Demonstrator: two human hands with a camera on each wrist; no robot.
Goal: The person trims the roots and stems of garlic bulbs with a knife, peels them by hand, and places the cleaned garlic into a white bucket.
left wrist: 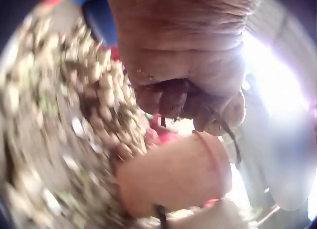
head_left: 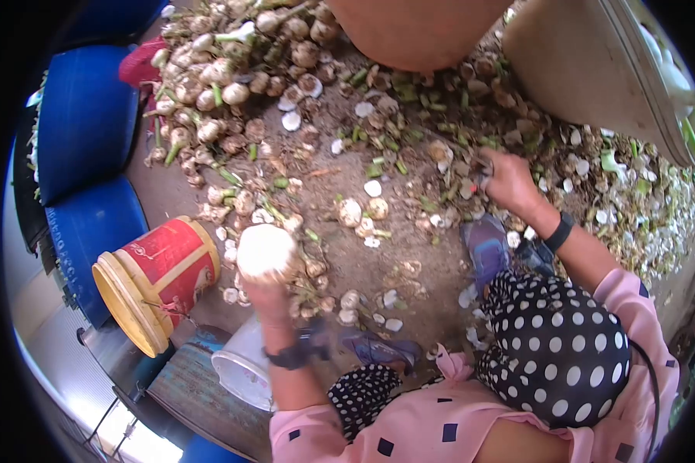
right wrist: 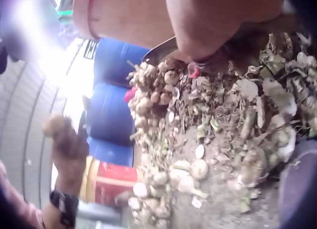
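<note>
In the head view, my left hand [head_left: 269, 302] is raised and grips a large pale garlic bulb [head_left: 266, 253], which looks overexposed. The left wrist view shows its fingers [left wrist: 171, 97] curled, with thin root-like strands hanging out; the bulb is mostly hidden there. My right hand [head_left: 511, 184] is low over the trimmings beside the right shoe. From that hand juts a knife blade [right wrist: 161, 49] in the right wrist view, with a small red part [right wrist: 193, 70] below the fingers. Most of the knife is hidden by the hand.
A heap of untrimmed garlic [head_left: 224, 69] lies far left. A red-and-yellow bucket [head_left: 179, 266] and a white bucket [head_left: 243, 361] stand left, near blue barrels [head_left: 85, 116]. An orange tub [head_left: 417, 35] and a beige tub [head_left: 587, 69] are ahead. Peelings [head_left: 633, 224] cover the floor at right.
</note>
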